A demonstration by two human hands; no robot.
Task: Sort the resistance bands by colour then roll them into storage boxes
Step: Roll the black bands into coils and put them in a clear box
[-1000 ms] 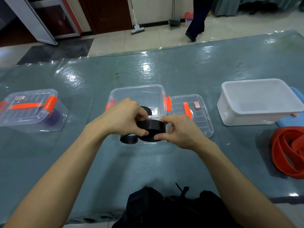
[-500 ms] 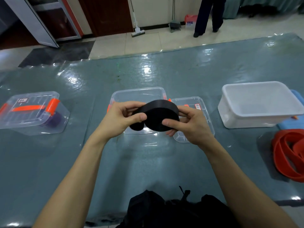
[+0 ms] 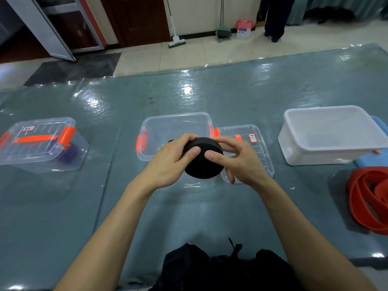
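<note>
A tightly rolled black resistance band [image 3: 202,163] is held in the air just in front of the open clear storage box [image 3: 177,120] with orange clips. My left hand [image 3: 168,162] grips the roll's left side, thumb on its flat face. My right hand [image 3: 239,162] holds the right side, thumb pressed on the face and fingers spread behind. The box's clear lid [image 3: 258,150] lies flat to its right. A pile of red bands [image 3: 369,198] lies at the right edge.
A closed clear box [image 3: 39,141] with a purple roll inside stands at the left. A white tub [image 3: 333,133] stands at the right on something blue. A black bag [image 3: 210,269] lies at the near edge. A person stands far back on the floor.
The loose black band has been wound into a compact roll. Both hands raised it slightly and turned it so that its flat face is toward me.
</note>
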